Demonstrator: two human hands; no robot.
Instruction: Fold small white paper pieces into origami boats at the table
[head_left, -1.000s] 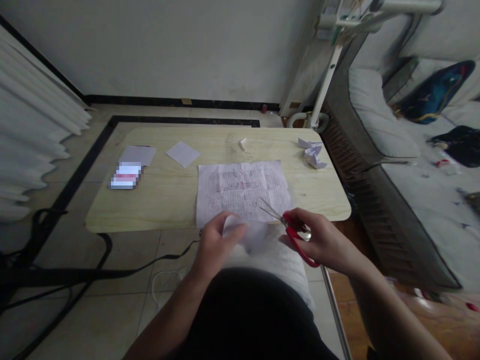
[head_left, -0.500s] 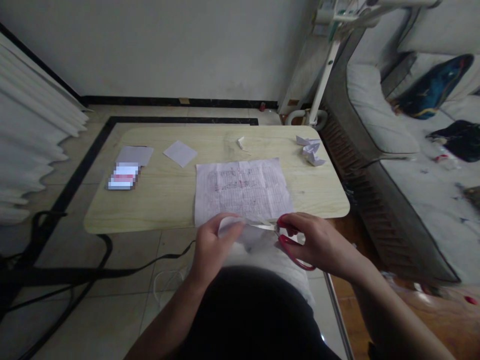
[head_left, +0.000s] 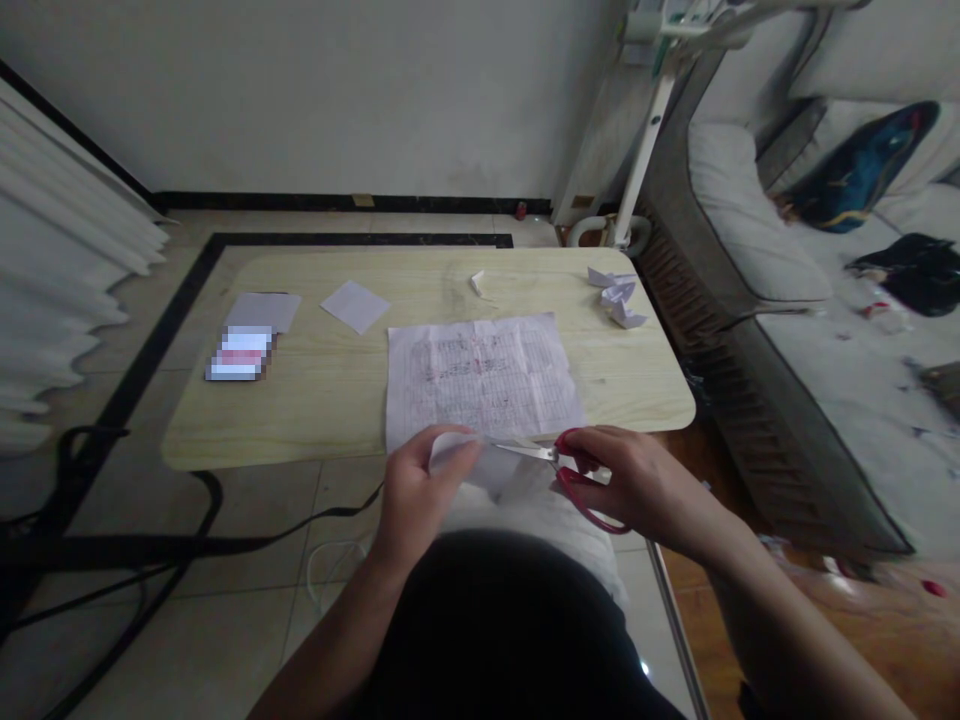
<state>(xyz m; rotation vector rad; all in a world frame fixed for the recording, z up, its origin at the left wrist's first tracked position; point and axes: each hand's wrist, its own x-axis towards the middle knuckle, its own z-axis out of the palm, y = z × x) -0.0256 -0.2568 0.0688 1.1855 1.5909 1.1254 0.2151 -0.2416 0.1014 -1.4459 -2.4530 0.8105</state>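
Note:
My left hand (head_left: 420, 490) pinches a piece of white paper (head_left: 480, 468) over my lap, just off the table's front edge. In my right hand (head_left: 630, 485) is a pair of red-handled scissors (head_left: 589, 500), fingers through the loops. The scissor blades point left and reach the paper's upper edge, close to my left fingertips. Behind them a large creased sheet with print and handwriting (head_left: 480, 375) lies flat on the table, its near edge partly hidden by my left hand.
On the pale wooden table (head_left: 315, 420) lie a square of white paper (head_left: 355, 306), folded papers (head_left: 621, 298), a small folded scrap (head_left: 477, 284), and a blurred-out phone (head_left: 240, 353) beside a stack of paper (head_left: 264, 311). A grey sofa (head_left: 825, 400) stands to the right.
The scissor blades, slightly apart before, have come nearly together at the paper. Both hands keep their grip; the whole view has shifted a little.

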